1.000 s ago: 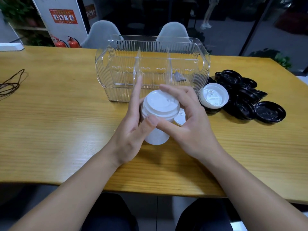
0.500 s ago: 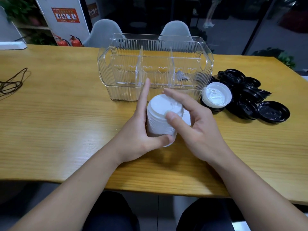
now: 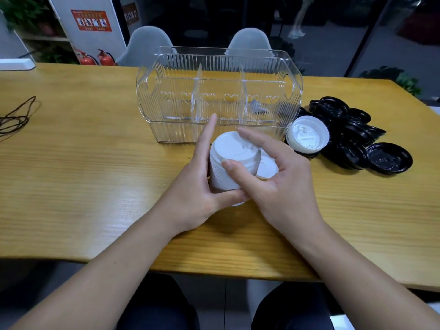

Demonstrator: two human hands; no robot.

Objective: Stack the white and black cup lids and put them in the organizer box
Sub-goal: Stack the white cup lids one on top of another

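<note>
A tall stack of white cup lids (image 3: 232,160) stands on the wooden table (image 3: 83,177) in front of me. My left hand (image 3: 197,189) wraps its left side and base, index finger pointing up. My right hand (image 3: 273,184) rests its thumb and fingers on the stack's top and right side. One loose white lid (image 3: 267,166) lies behind the stack under my right fingers. A clear ribbed organizer box (image 3: 219,96) with two dividers stands just beyond. Right of it are a short stack of white lids (image 3: 307,136) and a heap of black lids (image 3: 352,136).
A dark cord (image 3: 16,115) lies coiled at the table's left edge. Two grey chairs (image 3: 145,44) stand behind the table. A small grey item (image 3: 257,107) lies in the box's right compartment. The table's near edge runs just under my forearms.
The white stack has been set more upright and closer to the table. My left thumb moved under its base, and my right thumb now presses its front rim.
</note>
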